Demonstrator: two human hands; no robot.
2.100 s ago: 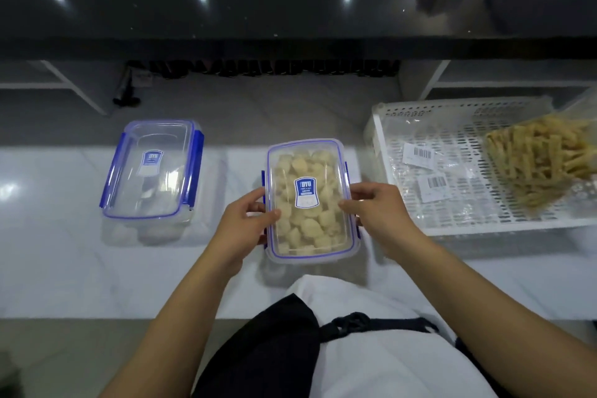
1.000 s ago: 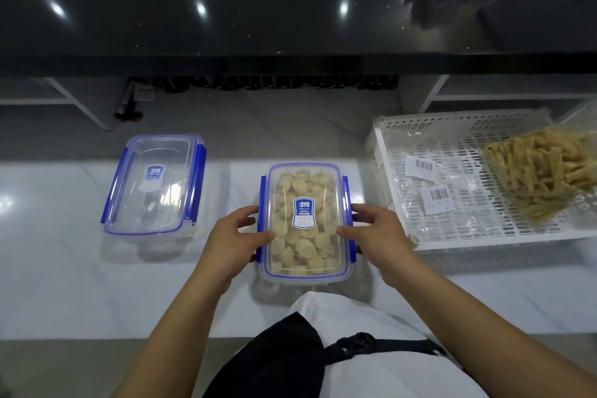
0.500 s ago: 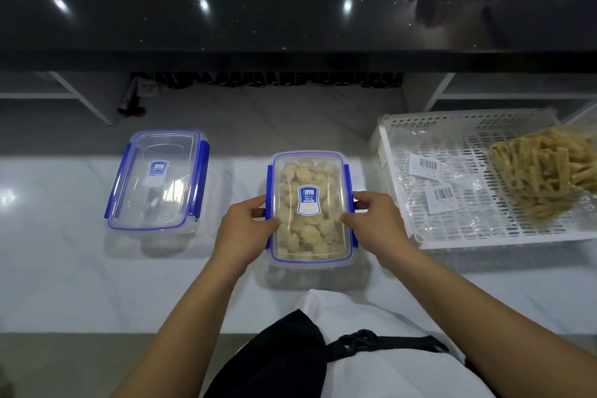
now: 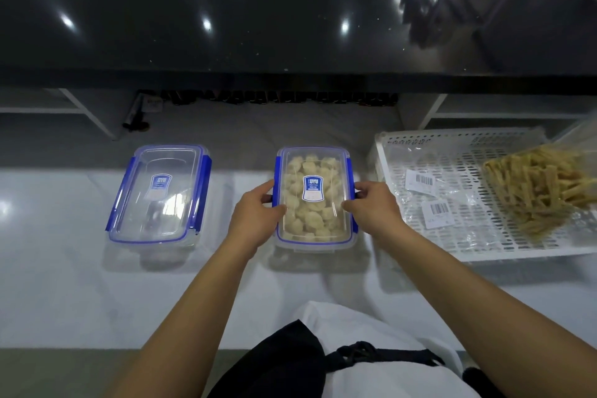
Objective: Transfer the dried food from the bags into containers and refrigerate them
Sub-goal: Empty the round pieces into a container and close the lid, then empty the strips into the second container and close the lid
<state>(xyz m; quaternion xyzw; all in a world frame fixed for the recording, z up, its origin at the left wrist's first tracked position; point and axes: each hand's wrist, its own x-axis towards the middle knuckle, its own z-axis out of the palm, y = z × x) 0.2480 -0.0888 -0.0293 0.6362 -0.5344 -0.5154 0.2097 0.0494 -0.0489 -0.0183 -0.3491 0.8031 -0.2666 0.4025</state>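
- on the white counter (image 4: 64, 284), just left of the tray (image 4: 420, 255), sits the full box (image 4: 313, 200), lid on, and both hands are at its long sides.
- the left hand (image 4: 255, 216) grasps the box's left edge, thumb on the lid and fingers curled at the blue clip; the right hand (image 4: 374, 207) does the same on the side nearer the tray.
- the step looks like latching the side clips. to do it well, press each clip inward and down until it lies flat on the wall, with thumbs holding the lid level so it doesn't ride up.
- check the short ends too; whether those are latched i cannot tell.
- the box is clear plastic with a blue seal line and a blue label at the lid's middle; pale, rounded dried pieces fill it nearly to the lid.
- farther left of the tray is an empty box (image 4: 160, 194), lidded, and in the tray lies a bag of sticks (image 4: 542, 191), likely next.
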